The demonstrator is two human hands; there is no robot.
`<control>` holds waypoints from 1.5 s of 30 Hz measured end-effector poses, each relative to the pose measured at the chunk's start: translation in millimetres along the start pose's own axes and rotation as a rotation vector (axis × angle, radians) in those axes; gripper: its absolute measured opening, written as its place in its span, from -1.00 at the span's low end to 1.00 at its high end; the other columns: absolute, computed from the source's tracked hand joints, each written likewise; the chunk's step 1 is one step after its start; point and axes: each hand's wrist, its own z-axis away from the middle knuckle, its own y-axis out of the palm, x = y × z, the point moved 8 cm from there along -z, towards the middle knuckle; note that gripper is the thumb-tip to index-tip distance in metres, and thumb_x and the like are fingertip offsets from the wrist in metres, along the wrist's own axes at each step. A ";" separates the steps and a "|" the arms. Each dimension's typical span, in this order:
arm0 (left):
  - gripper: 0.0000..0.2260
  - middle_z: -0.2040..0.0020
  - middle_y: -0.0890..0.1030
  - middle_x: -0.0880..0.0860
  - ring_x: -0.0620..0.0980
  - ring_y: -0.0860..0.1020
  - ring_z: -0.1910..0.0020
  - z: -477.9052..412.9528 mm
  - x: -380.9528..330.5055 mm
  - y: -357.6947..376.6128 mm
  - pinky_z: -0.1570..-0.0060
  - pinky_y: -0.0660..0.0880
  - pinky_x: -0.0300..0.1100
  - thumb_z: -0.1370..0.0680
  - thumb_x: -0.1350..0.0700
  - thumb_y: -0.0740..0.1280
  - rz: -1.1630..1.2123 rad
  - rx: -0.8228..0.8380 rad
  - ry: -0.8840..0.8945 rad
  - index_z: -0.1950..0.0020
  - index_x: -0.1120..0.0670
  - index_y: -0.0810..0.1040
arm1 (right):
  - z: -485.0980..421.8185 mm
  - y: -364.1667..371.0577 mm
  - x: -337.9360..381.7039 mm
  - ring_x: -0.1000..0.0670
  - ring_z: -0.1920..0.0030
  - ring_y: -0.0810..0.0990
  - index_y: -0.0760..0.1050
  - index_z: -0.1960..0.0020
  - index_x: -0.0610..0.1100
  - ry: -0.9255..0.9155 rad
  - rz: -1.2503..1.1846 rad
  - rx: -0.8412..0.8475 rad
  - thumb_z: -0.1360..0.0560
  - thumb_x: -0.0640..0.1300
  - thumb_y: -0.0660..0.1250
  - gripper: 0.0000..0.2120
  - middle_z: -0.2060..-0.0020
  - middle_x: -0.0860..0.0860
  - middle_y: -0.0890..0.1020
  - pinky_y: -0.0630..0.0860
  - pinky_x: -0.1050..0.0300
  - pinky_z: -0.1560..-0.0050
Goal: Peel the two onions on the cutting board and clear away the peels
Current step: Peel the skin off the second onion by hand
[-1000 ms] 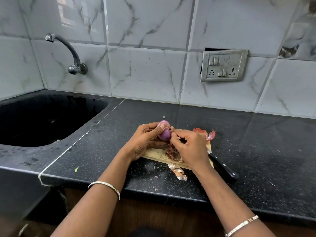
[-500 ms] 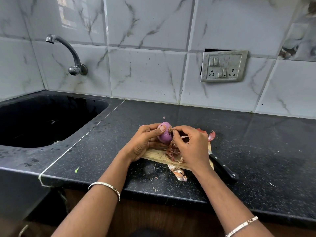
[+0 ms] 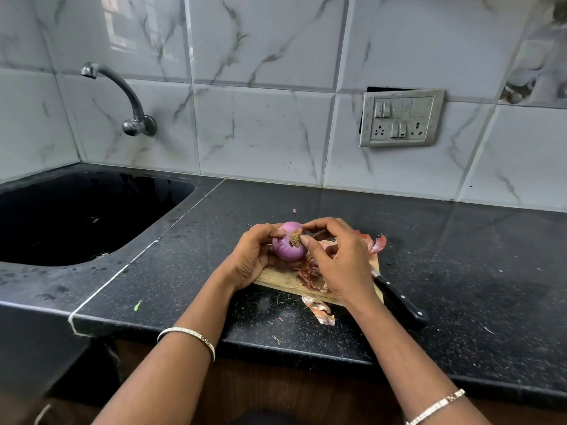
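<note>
A purple peeled onion (image 3: 287, 245) is held just above the wooden cutting board (image 3: 277, 277), its brown root end turned toward me. My left hand (image 3: 253, 259) grips it from the left. My right hand (image 3: 340, 259) curls round it from the right, thumb pressing beside the root and forefinger over the top. Reddish peels (image 3: 308, 273) lie on the board under my right hand. More peel (image 3: 372, 242) lies at the board's far right corner, and one piece (image 3: 319, 309) lies on the counter in front. A second onion is not visible.
A black-handled knife (image 3: 399, 297) lies on the black counter (image 3: 460, 271) along the board's right edge. A black sink (image 3: 76, 216) with a wall tap (image 3: 122, 96) is at the left. A switch panel (image 3: 402, 118) is on the tiled wall.
The onion has been turned so its root end faces me. My right hand has shifted from pinching at its side to holding it with thumb by the root.
</note>
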 end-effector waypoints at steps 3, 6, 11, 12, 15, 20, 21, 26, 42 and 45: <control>-0.73 0.16 0.71 0.26 0.15 0.70 0.23 0.4 -0.8 1.3 0.19 0.68 0.05 -0.50 0.22 0.26 -0.002 0.006 0.006 0.20 0.19 0.76 | -0.3 1.1 -1.3 0.13 0.04 0.63 0.63 -0.01 -0.05 -0.002 -0.019 0.011 -0.51 -0.18 0.47 -0.90 0.08 0.16 0.65 0.60 0.04 0.07; -0.75 0.15 0.71 0.21 0.10 0.70 0.21 -1.3 0.6 0.2 0.18 0.68 0.01 -0.37 0.14 0.30 -0.038 0.010 0.004 0.19 0.16 0.77 | -0.6 -0.5 -0.9 0.12 0.09 0.63 0.63 0.05 -0.05 -0.009 -0.017 -0.001 -0.50 -0.21 0.49 -0.91 0.14 0.13 0.66 0.56 0.10 0.08; -0.73 0.12 0.72 0.19 0.07 0.70 0.19 -1.1 0.8 1.8 0.17 0.67 -0.04 -0.38 0.13 0.28 -0.057 0.038 0.006 0.14 0.12 0.78 | -1.1 0.2 -2.3 0.13 0.09 0.62 0.64 0.08 -0.06 0.000 -0.005 0.001 -0.49 -0.20 0.49 -0.93 0.15 0.12 0.65 0.57 0.05 0.02; -0.72 0.11 0.73 0.20 0.07 0.70 0.17 -1.2 0.7 2.0 0.15 0.67 -0.05 -0.39 0.12 0.28 -0.064 0.046 0.007 0.12 0.11 0.78 | -0.8 0.2 -2.8 0.13 0.08 0.62 0.64 0.08 -0.05 0.007 -0.007 -0.002 -0.49 -0.19 0.49 -0.93 0.14 0.12 0.65 0.57 0.05 0.03; -0.69 0.06 0.73 0.20 0.07 0.70 0.13 -0.6 1.2 3.6 0.11 0.67 -0.04 -0.40 0.11 0.26 -0.072 0.073 0.003 0.05 0.09 0.78 | -0.3 0.4 -4.2 0.12 0.08 0.63 0.64 0.06 -0.05 0.011 -0.013 -0.011 -0.49 -0.20 0.49 -0.92 0.13 0.14 0.66 0.59 0.01 0.08; -0.65 -0.01 0.71 0.26 0.12 0.70 0.06 -1.1 1.3 4.4 0.07 0.67 -0.01 -0.41 0.10 0.26 -0.088 0.097 0.002 -0.09 0.13 0.73 | -1.0 1.3 -5.2 0.11 0.10 0.62 0.62 0.06 -0.04 -0.015 0.024 -0.007 -0.50 -0.20 0.48 -0.91 0.13 0.15 0.65 0.59 -0.01 0.14; -0.63 -0.02 0.71 0.27 0.13 0.70 0.05 -1.4 1.2 4.4 0.07 0.68 -0.01 -0.41 0.11 0.27 -0.094 0.097 0.000 -0.12 0.14 0.71 | -1.1 1.8 -5.0 0.12 0.10 0.62 0.62 0.06 -0.04 -0.027 0.045 -0.005 -0.50 -0.20 0.48 -0.91 0.13 0.14 0.64 0.59 -0.01 0.15; -0.66 -0.04 0.71 0.28 0.16 0.70 0.04 -2.5 1.3 3.4 0.06 0.68 0.03 -0.43 0.11 0.29 -0.104 0.100 0.002 -0.14 0.14 0.71 | -0.4 2.5 -5.6 0.12 0.08 0.61 0.61 0.02 -0.03 -0.027 0.061 -0.004 -0.53 -0.19 0.45 -0.92 0.10 0.15 0.63 0.59 0.04 0.11; -0.54 -0.22 0.64 0.32 0.18 0.65 -0.10 -6.2 4.7 3.8 -0.18 0.59 0.06 -0.46 0.17 0.42 -0.185 0.187 -0.007 -0.37 0.16 0.59 | 0.1 0.3 -19.0 0.21 0.20 0.67 0.74 -0.03 -0.04 0.205 -0.110 0.006 -0.47 -0.16 0.48 -0.85 0.20 0.15 0.74 0.52 0.37 0.19; -0.53 -0.21 0.64 0.33 0.22 0.64 -0.12 -5.2 4.0 3.5 -0.13 0.60 0.08 -0.44 0.17 0.42 -0.187 0.172 -0.009 -0.36 0.17 0.60 | -0.7 -3.4 -20.4 0.24 0.18 0.68 0.75 -0.02 -0.08 0.195 -0.075 -0.032 -0.47 -0.22 0.46 -0.83 0.17 0.11 0.75 0.49 0.42 0.18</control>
